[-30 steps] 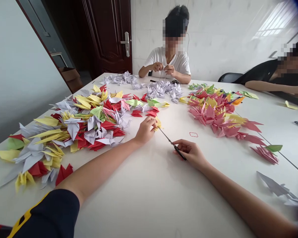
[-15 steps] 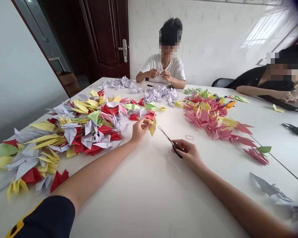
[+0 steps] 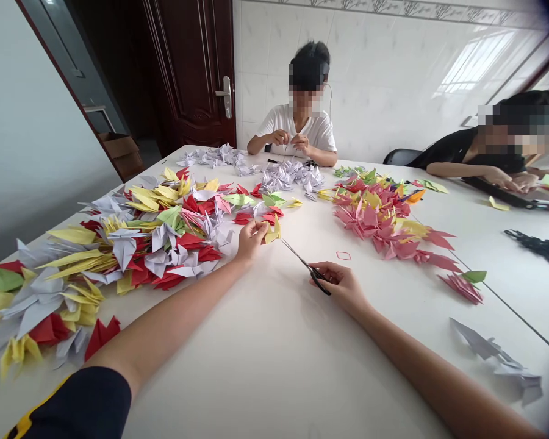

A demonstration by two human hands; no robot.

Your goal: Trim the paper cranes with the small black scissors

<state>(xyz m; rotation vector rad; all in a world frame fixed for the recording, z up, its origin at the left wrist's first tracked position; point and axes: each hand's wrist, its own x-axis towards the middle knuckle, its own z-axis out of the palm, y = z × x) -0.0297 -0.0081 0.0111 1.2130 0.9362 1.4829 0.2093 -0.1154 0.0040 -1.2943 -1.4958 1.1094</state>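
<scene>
the fingers of the left hand (image 3: 251, 239) are clamped together on a yellow paper crane (image 3: 272, 233) near the middle of the frame, while the right hand (image 3: 341, 286) curls closed round black-handled scissors (image 3: 313, 271), their tips just beside the crane. a firm pinch and steady blades would suit such thin folded paper. a heap of mixed origami cranes (image 3: 165, 250) fills the left of the white desk (image 3: 274, 372), with pink and red cranes (image 3: 375, 222) to the right.

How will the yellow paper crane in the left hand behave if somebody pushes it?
This yellow paper crane is probably very light, being folded paper. Its pointed tips likely bend easily. On the smooth table, it would probably slide, not roll.
</scene>
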